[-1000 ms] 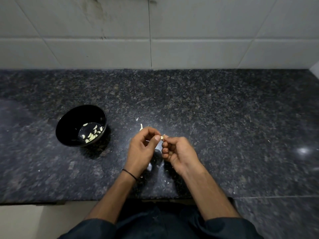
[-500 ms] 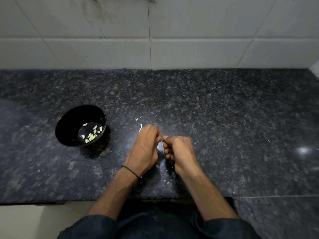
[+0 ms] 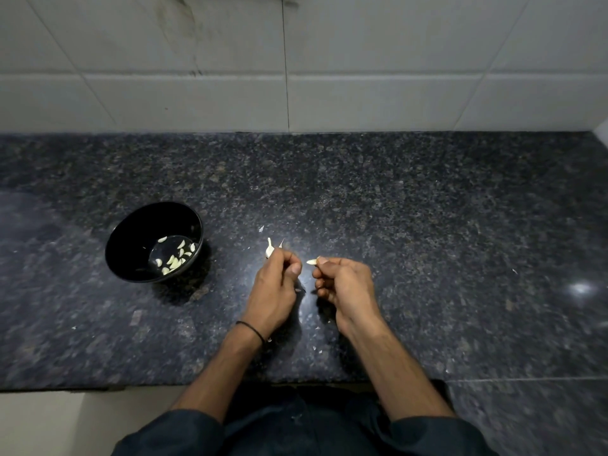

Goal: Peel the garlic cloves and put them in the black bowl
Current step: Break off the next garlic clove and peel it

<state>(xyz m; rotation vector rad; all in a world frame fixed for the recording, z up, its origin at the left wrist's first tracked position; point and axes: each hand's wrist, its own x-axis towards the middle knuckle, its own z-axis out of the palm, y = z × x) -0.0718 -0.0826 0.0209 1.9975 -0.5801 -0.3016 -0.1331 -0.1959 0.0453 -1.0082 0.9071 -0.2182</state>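
Note:
My right hand pinches a small pale garlic clove at its fingertips, just above the dark granite counter. My left hand is curled, its fingers around garlic; a white piece with a pointed tip sticks out past the knuckles. The two hands are a short gap apart. The black bowl stands to the left of my left hand, with several peeled cloves lying in its bottom.
Small flakes of garlic skin lie on the counter near and below the hands. A white tiled wall rises behind the counter. The counter's front edge runs close to my body.
The hands were pressed together on one clove; now they have pulled apart sideways, the right keeping the clove and the left keeping the white garlic piece.

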